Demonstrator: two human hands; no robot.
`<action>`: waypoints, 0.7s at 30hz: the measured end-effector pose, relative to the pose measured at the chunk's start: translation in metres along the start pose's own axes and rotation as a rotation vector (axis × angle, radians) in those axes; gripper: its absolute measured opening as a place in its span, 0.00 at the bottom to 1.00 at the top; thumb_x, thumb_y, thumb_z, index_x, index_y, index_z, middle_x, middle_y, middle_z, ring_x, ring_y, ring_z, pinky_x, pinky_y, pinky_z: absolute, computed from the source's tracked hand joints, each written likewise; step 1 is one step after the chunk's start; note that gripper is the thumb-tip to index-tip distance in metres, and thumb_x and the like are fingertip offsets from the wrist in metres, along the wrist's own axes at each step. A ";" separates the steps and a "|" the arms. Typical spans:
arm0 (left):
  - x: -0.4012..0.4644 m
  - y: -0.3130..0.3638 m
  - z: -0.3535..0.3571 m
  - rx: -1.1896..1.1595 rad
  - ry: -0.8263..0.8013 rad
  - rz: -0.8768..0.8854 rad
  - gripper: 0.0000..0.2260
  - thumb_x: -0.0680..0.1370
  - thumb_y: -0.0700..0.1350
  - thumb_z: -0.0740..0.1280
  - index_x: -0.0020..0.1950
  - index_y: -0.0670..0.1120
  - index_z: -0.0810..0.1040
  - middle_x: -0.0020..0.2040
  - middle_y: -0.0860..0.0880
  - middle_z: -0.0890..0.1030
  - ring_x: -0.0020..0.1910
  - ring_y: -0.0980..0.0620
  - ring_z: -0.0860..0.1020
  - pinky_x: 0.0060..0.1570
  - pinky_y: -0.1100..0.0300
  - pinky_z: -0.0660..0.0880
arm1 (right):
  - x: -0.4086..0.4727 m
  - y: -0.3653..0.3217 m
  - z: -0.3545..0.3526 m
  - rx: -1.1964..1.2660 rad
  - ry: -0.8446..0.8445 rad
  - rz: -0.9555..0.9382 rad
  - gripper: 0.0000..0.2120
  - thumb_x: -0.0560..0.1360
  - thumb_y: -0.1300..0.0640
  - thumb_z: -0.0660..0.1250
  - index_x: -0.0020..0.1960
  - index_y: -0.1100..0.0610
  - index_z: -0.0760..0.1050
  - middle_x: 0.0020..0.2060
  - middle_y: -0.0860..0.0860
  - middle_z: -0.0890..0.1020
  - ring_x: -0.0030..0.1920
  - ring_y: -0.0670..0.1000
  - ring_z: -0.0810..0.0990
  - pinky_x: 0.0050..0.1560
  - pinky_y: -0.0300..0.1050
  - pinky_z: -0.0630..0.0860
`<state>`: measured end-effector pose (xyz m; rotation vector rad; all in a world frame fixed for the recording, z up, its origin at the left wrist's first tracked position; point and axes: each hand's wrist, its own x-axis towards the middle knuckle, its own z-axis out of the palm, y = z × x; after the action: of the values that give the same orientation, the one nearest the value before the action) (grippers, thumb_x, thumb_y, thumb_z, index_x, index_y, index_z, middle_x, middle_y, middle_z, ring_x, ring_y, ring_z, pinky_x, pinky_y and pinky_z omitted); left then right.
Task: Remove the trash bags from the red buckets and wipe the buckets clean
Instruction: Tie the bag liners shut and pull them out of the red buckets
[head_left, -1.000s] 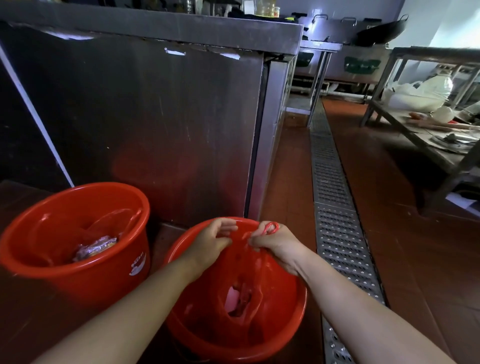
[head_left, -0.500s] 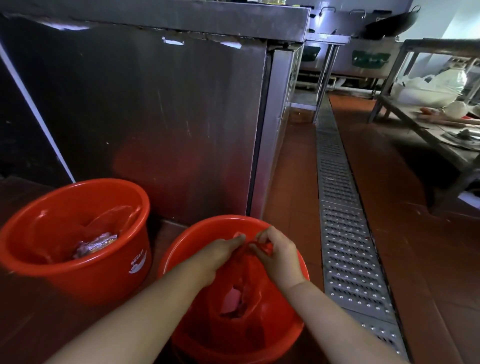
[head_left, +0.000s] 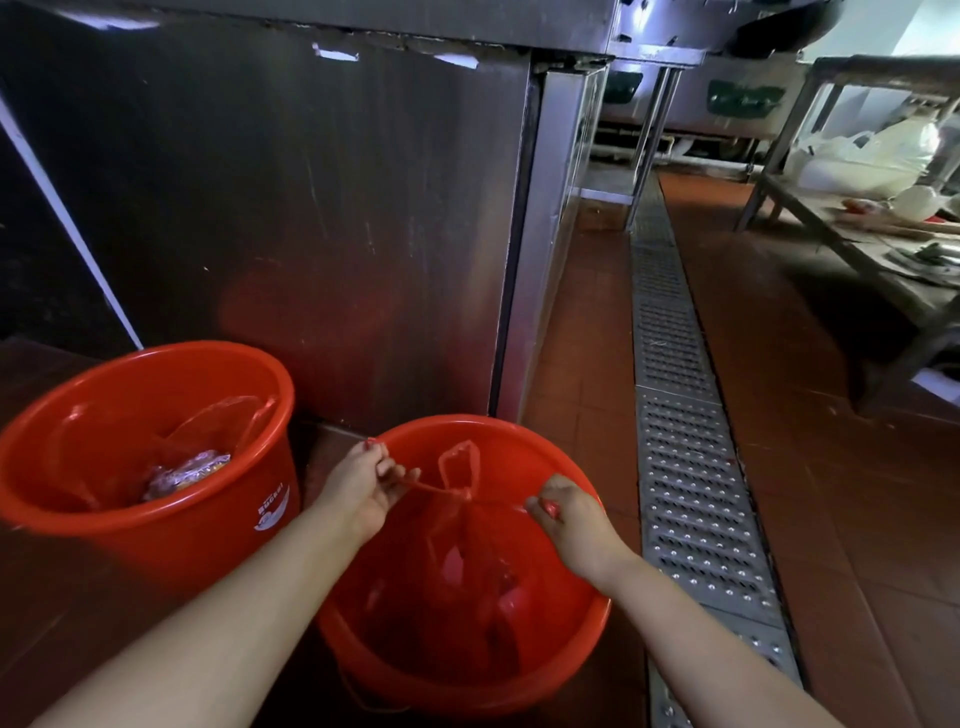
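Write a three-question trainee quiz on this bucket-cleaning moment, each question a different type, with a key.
1. True or false: the red bag in the near bucket has already been lifted out.
2. Multiple choice: what are the left hand and right hand doing? A) wiping the rim B) pulling the bag's handles apart at its knotted neck C) carrying a bucket
3. Fill in: the far bucket, to the person's left, holds a bag that is ____ (open/tied).

Key: 1 false, it sits inside the bucket; 2 B; 3 open, with a wrapper visible in it.
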<state>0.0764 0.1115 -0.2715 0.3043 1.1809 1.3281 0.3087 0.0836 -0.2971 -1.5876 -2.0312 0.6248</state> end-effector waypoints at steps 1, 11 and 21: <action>0.000 -0.004 -0.005 0.016 0.015 0.010 0.14 0.83 0.40 0.52 0.37 0.47 0.65 0.18 0.54 0.63 0.20 0.58 0.66 0.29 0.61 0.76 | -0.003 -0.004 0.000 0.086 -0.008 0.067 0.17 0.79 0.57 0.62 0.33 0.46 0.67 0.35 0.44 0.70 0.34 0.42 0.70 0.44 0.39 0.65; -0.034 0.042 0.044 0.040 -0.406 0.084 0.15 0.83 0.44 0.51 0.36 0.47 0.65 0.19 0.54 0.58 0.16 0.59 0.56 0.17 0.67 0.52 | 0.029 -0.080 -0.021 1.741 0.042 0.443 0.27 0.80 0.50 0.54 0.23 0.54 0.67 0.23 0.50 0.67 0.23 0.47 0.67 0.40 0.45 0.69; -0.046 0.126 -0.004 0.241 -0.239 0.272 0.15 0.82 0.37 0.50 0.35 0.45 0.62 0.17 0.55 0.58 0.13 0.60 0.56 0.17 0.72 0.55 | 0.025 -0.063 -0.102 1.890 0.091 0.593 0.26 0.79 0.53 0.54 0.22 0.56 0.63 0.20 0.49 0.61 0.18 0.48 0.58 0.24 0.39 0.65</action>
<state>0.0095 0.1078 -0.1557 0.7994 1.1230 1.3378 0.3192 0.1001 -0.1762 -0.7508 -0.1642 1.7762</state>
